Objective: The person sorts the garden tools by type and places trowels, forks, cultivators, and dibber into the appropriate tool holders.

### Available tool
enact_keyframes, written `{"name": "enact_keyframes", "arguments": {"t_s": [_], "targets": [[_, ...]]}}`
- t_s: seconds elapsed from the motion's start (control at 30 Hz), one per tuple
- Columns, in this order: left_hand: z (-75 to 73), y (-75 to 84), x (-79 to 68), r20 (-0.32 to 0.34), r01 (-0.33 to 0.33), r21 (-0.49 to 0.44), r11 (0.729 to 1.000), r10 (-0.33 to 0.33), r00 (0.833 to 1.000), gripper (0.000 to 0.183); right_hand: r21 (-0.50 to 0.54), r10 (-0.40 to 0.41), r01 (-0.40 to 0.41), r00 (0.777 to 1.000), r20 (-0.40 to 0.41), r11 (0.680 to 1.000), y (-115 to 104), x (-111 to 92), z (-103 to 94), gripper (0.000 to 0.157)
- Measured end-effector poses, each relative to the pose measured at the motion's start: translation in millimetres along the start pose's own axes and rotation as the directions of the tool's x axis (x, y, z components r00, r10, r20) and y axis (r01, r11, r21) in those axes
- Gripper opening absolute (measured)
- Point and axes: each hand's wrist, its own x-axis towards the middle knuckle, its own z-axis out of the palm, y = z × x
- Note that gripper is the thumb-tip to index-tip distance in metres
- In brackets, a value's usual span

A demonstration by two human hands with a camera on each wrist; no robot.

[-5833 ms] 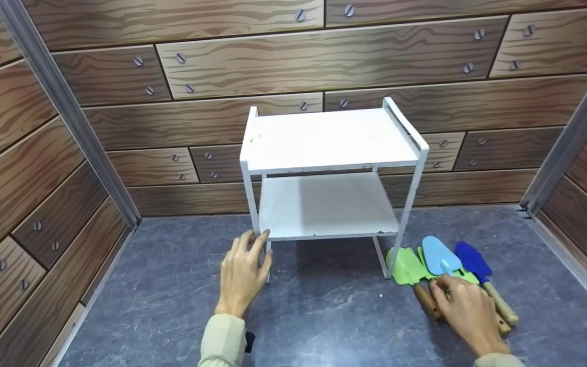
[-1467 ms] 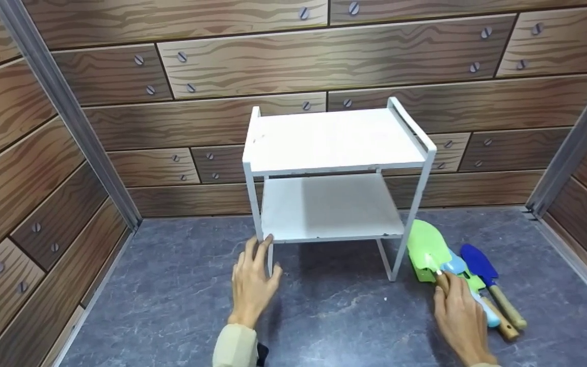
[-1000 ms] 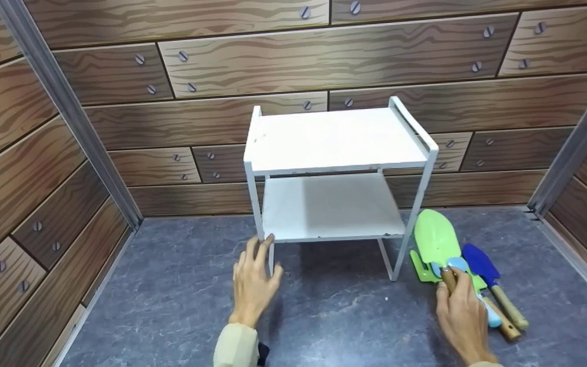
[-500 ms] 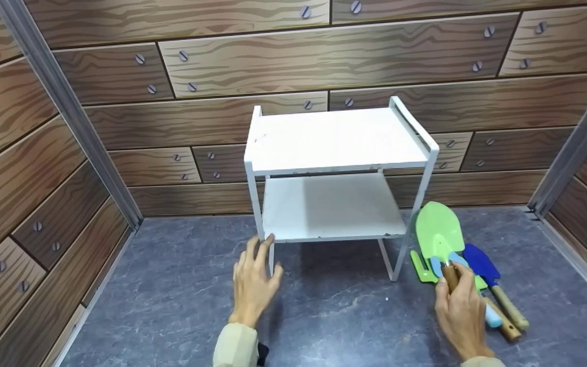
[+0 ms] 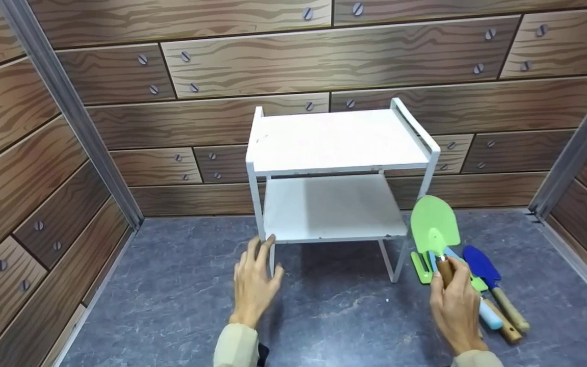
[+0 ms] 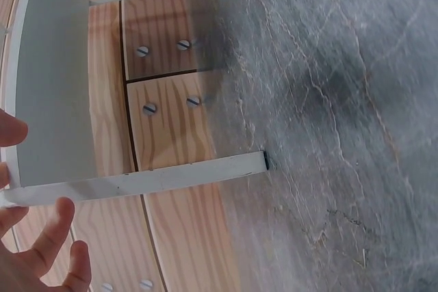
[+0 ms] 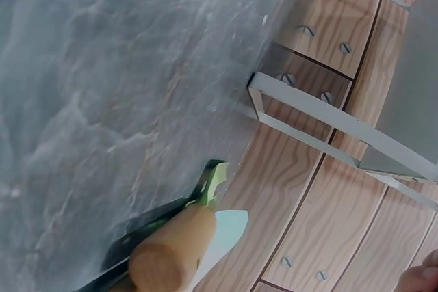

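Green trowel (image 5: 434,229) gripped in the right hand (image 5: 455,310), steer it clear of the rack (image 5: 342,140) where the left hand (image 5: 254,285) rests, uncurled!

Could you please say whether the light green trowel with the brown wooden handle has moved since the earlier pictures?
Yes, in the head view the green trowel has moved upward relative to the right front leg of the white two-tier shelf.

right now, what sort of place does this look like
Probably a staged booth, judging by the flat walls apparently printed with brown wooden planks and screws, the grey metal-looking corner posts between them, and the grey marbled surface below.
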Motion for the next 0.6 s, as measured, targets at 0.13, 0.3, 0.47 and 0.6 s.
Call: {"name": "enact_keyframes", "arguments": {"t_s": [0.13, 0.3, 0.47, 0.6], "targets": [[0.2, 1.1, 0.5, -0.005, -0.007, -0.001, 1.0, 0.007, 1.0, 0.057, 0.015, 0.001, -0.001, 1.0, -0.019, 1.0, -3, 2, 2.8, 0.039], [-0.2, 2.0, -0.3, -0.003, -0.005, 0.001, 1.0, 0.005, 1.0, 0.056, 0.029, 0.014, -0.013, 0.999, -0.029, 0.999, -9, 6, 5.9, 0.041], [-0.8, 1.5, -0.4, -0.013, 0.002, 0.004, 1.0, -0.002, 1.0, 0.057, 0.036, -0.007, 0.008, 1.0, -0.026, 0.999, -14, 12, 9.5, 0.043], [0.0, 0.7, -0.1, -0.015, 0.0, -0.003, 1.0, -0.001, 1.0, 0.059, 0.057, -0.035, 0.037, 0.999, -0.041, 0.998, -16, 17, 10.9, 0.042]]}}
